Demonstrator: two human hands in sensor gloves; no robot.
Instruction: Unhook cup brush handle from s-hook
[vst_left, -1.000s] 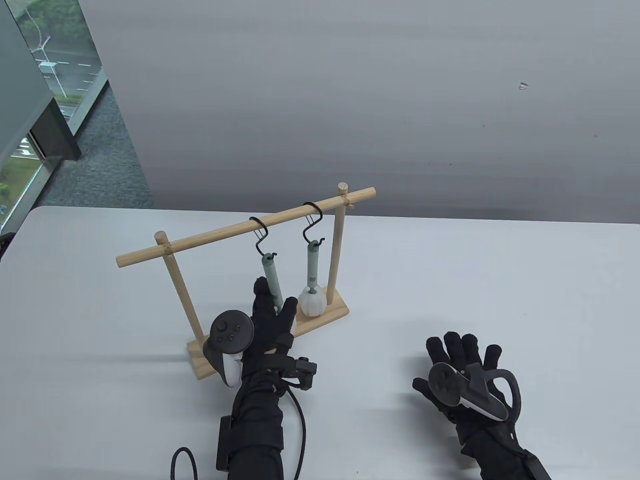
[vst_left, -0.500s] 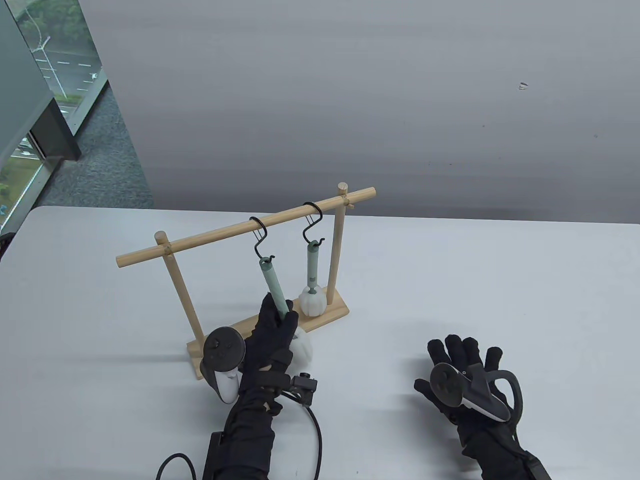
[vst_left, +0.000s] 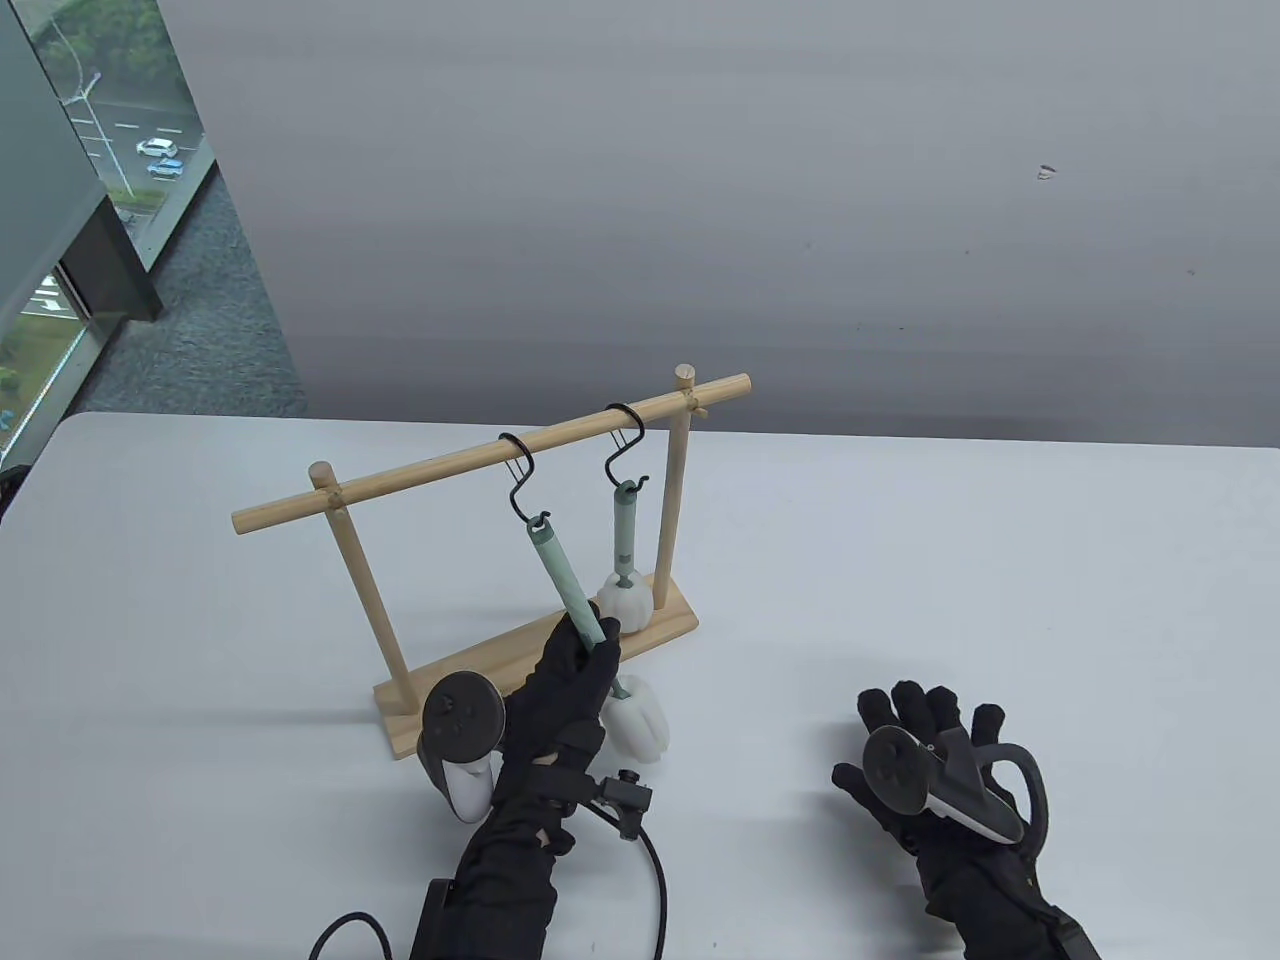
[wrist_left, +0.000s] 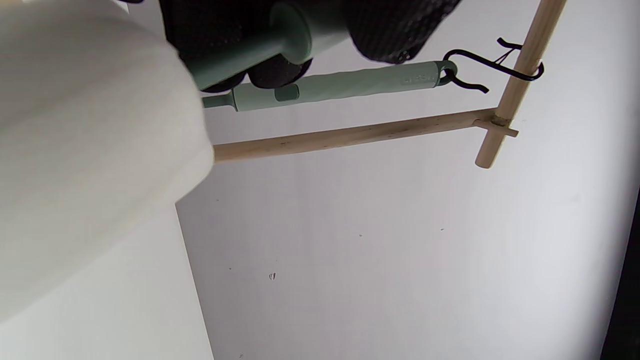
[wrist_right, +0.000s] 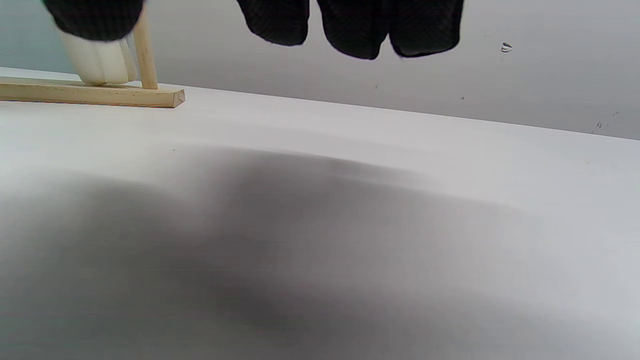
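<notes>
A wooden rack (vst_left: 490, 455) carries two black S-hooks. My left hand (vst_left: 585, 645) grips the lower part of the left cup brush's green handle (vst_left: 560, 575). That brush is tilted, with its white sponge head (vst_left: 637, 720) swung out in front of the rack base. Its top loop still sits at the lower end of the left S-hook (vst_left: 522, 480). The left wrist view shows the gripped handle (wrist_left: 295, 25) and the sponge head (wrist_left: 90, 150) close up. My right hand (vst_left: 920, 720) rests flat on the table with fingers spread, holding nothing.
A second cup brush (vst_left: 624, 545) hangs upright from the right S-hook (vst_left: 625, 440), close beside the gripped one; it also shows in the left wrist view (wrist_left: 340, 85). The rack's base (vst_left: 540, 650) lies just behind my left hand. The white table (vst_left: 950, 560) stretches to the right.
My left hand closed around the left brush's handle and drew its lower end forward and right, tilting the brush and swinging its head off the rack base. My right hand stayed put.
</notes>
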